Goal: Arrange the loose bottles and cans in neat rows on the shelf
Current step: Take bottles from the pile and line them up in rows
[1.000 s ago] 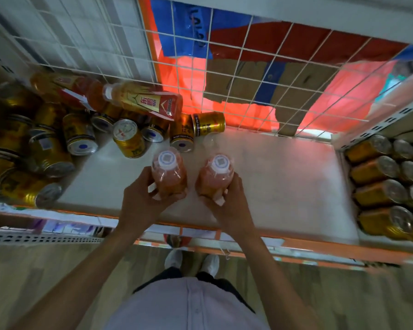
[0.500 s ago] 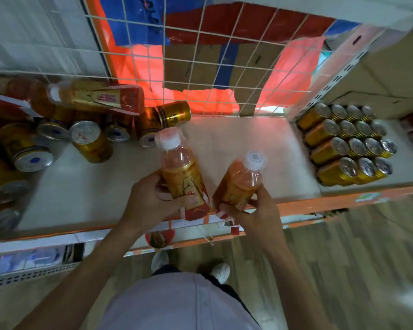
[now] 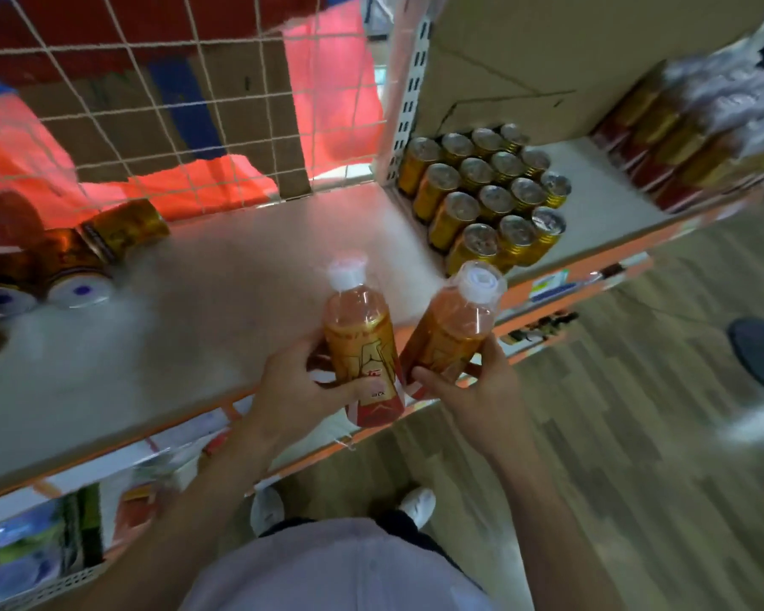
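The shelf (image 3: 239,280) is bare across most of its middle, so the job looks to be somewhere between its early and middle stretch. In the bay to the right, past the perforated post (image 3: 409,103), a block of upright cans (image 3: 481,198) stands in tidy rows, and that part looks finished. At the shelf's left end, loose cans (image 3: 122,224) lie on their sides, some with their bases showing, and none are sorted yet. Two bottles are held in the air over the shelf's front edge, white caps up. The left bottle (image 3: 358,341) is nearly upright, the right bottle (image 3: 455,328) leans to the right, and they almost touch low down. The left hand (image 3: 301,390) wraps round the first bottle's label. The right hand (image 3: 473,390) grips the second from below. Both bottles need a place in a row.
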{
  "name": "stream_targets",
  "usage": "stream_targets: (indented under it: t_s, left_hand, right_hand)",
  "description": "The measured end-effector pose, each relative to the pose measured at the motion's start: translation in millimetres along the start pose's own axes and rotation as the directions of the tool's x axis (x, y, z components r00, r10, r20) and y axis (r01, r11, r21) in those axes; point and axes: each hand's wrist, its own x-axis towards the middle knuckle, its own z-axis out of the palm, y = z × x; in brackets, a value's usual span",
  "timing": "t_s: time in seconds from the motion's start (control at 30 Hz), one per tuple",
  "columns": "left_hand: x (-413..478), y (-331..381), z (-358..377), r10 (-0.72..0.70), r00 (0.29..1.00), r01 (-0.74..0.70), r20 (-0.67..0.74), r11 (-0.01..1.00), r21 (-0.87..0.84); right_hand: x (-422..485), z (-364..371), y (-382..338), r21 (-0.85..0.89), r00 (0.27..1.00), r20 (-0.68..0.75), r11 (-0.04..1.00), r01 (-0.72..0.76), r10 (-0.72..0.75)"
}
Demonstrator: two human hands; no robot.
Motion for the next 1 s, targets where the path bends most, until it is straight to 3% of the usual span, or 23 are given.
stream_targets:
  t_s: [0.33, 0.63, 1.0]
  left_hand:
    - [39.9, 76.6, 171.9, 0.089, 0.986, -0.100, 0.143, 0.993, 0.067]
    - [87.6, 128.6, 266.4, 0.173, 0.943, -0.212, 0.283, 0.971, 0.113]
    - [212.8, 155.0, 361.1, 0.030, 0.971, -0.041, 0.236, 0.998, 0.041]
  right_hand:
    - [41.2, -162.7, 89.3, -0.030, 0.993, -0.120, 1.000, -0.008, 0.004]
    - [80.1, -257.9, 133.8, 0.029, 0.965, -0.237, 0.994, -0.104, 0.108]
    - [197.2, -330.6, 151.6, 0.006, 0.960, -0.243, 0.990, -0.140, 0.137]
